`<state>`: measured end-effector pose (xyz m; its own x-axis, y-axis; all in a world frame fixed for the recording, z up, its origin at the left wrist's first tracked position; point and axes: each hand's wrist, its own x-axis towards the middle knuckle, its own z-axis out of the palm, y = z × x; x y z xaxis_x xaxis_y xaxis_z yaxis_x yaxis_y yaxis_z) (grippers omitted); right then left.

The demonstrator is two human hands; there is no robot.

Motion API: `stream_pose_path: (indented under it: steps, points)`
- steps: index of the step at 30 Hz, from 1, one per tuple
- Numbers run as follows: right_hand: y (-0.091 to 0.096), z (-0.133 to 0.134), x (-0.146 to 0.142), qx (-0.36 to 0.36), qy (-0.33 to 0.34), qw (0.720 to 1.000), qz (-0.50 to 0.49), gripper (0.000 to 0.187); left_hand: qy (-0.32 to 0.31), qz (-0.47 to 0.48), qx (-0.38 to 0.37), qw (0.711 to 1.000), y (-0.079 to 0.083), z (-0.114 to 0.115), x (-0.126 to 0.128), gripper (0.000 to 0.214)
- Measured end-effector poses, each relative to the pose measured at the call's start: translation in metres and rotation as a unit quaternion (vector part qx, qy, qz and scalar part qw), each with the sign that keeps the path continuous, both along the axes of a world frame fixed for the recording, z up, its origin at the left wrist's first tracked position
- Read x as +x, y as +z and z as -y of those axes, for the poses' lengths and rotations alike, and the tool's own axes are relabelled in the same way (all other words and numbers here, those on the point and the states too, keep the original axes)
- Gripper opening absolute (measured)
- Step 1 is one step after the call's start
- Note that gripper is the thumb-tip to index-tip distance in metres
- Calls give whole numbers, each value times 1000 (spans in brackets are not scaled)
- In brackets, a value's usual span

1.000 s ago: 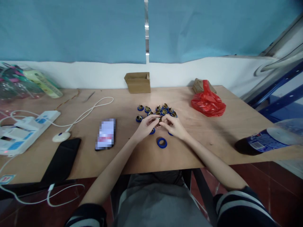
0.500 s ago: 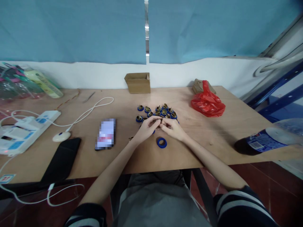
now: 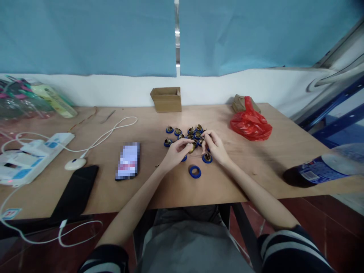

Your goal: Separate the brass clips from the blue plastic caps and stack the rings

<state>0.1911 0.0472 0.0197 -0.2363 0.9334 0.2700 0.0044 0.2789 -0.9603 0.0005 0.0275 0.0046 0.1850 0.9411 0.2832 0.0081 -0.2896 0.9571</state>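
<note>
Here's a phone [image 3: 127, 161], flat; left hand [image 3: 176, 152] pinching a brass cap [image 3: 193, 147] beside the clustered caps [image 3: 190, 136]; a blue ring [image 3: 195, 177] lying apart; right hand [image 3: 217, 149] curled by those caps, its grip I can't make out; red bag [image 3: 250, 124] farther right.

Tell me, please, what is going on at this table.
A person is handling small brass-coloured parts. The left hand pinches a brass-coloured piece, while the right hand is apart from it, fingertips by the cluster of brass parts in blue rings; whether it grips anything is unclear. A bare blue ring lies nearer the person. A cardboard box stands behind the cluster.
</note>
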Motion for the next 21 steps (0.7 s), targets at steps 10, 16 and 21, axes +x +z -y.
stream_pose_path:
  steps: [10, 16, 21]
  points:
    - [-1, -13, 14, 66, -65, 989, 119, 27, -27, -4, -41, 999, 3, 3, 0, 36]
    - [1, -41, 63, 132, -260, 862, 414, 27, -25, -18, -45, 998, 5, 5, 0, 37]
    - [-1, -47, 84, 26, -216, 750, 625, 30, -31, -18, -37, 999, 6, 8, 3, 36]
